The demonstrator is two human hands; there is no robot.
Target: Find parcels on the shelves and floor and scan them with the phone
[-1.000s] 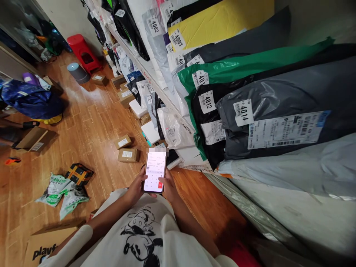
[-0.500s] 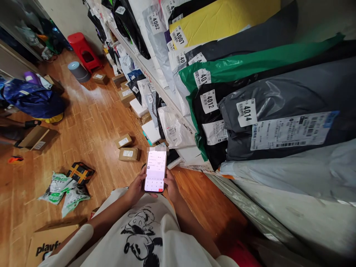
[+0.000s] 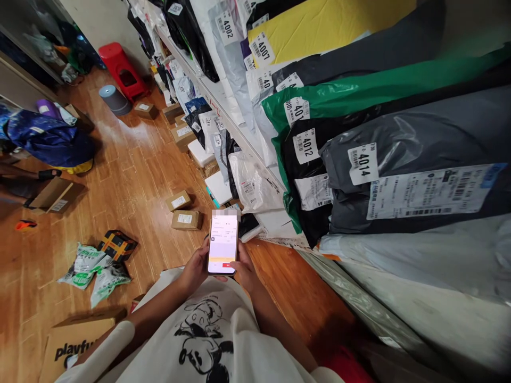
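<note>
A smartphone (image 3: 222,244) with a lit screen is held upright in front of my body, gripped from both sides. My left hand (image 3: 195,268) wraps round its left edge, with some fingers hidden behind it. Round the right edge closes my right hand (image 3: 246,266), its thumb over the red button low on the screen. The screen's text is too small to read, and its top is blurred out. Just beyond the phone, a white plastic parcel (image 3: 255,186) rests by the shelf.
Numbered parcels, among them a grey bag (image 3: 415,133) and a yellow one (image 3: 319,32), fill the shelf at right. Small cartons (image 3: 186,220), green-white packets (image 3: 109,279) and a red stool (image 3: 124,72) are on the wooden floor. Another person's leg (image 3: 18,186) shows at far left.
On the phone, the number keypad has gone and a red button shows at the bottom. My right thumb has moved lower and inward onto the screen. The view has shifted slightly.
</note>
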